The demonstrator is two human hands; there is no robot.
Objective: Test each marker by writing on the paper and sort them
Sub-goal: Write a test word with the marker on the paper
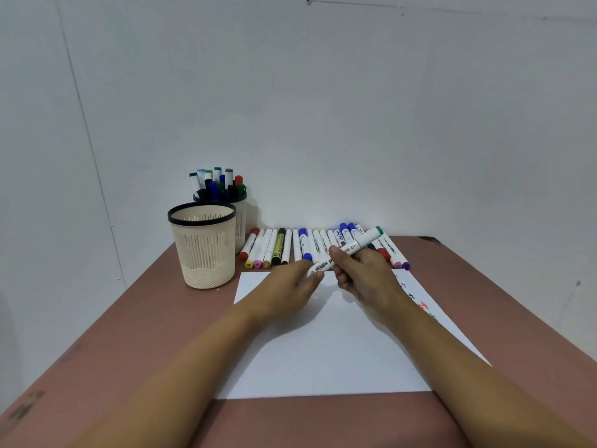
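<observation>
Above the paper [323, 350], the right hand [363, 274] grips a green-capped marker [359, 245]; the left hand [289, 287] pinches its lower end (other markers [284, 247] lie beyond the paper).

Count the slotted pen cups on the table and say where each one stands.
2: one cream cup left of the paper; the second cup directly behind it, holding markers.

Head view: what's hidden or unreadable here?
Head view only.
- Near end of the held marker, capped or not: covered by fingers of the left hand.
- Its barrel print: blurred.
- Test marks on the paper: small, partly behind the right forearm.
- Front cup bottom: hidden by its own wall.
</observation>
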